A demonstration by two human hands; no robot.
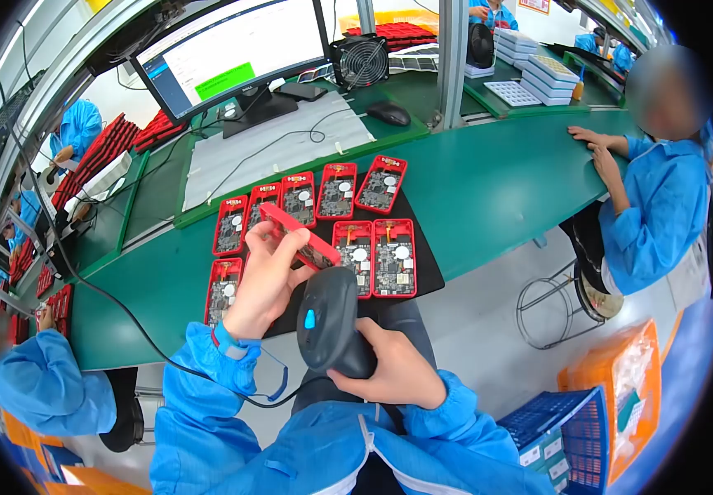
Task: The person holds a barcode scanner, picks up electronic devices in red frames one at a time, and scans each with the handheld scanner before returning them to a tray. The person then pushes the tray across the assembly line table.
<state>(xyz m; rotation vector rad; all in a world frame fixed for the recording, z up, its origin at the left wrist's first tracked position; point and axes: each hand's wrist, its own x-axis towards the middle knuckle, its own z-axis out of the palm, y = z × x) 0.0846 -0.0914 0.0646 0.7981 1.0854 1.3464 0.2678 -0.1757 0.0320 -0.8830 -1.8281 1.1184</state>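
Note:
My left hand (267, 276) grips a red device case (297, 234) by its edges, tilted up above the black mat (428, 276). In my right hand (395, 363) is a black barcode scanner (328, 318) with a blue button, its head close to the raised case. The scanner's cable (150, 338) runs off to the left past my left sleeve. Several more red cases with circuit boards inside lie on the mat, among them one at the far right (382, 184) and one at the near right (394, 258). A strap (231, 342) circles my left wrist.
Behind the cases stand a monitor (232, 58), a black mouse (388, 113) and a small fan (361, 62). A co-worker (653, 206) sits at right, another (51, 379) at left. Blue (585, 445) and orange (649, 396) crates stand at lower right, near a stool (554, 309).

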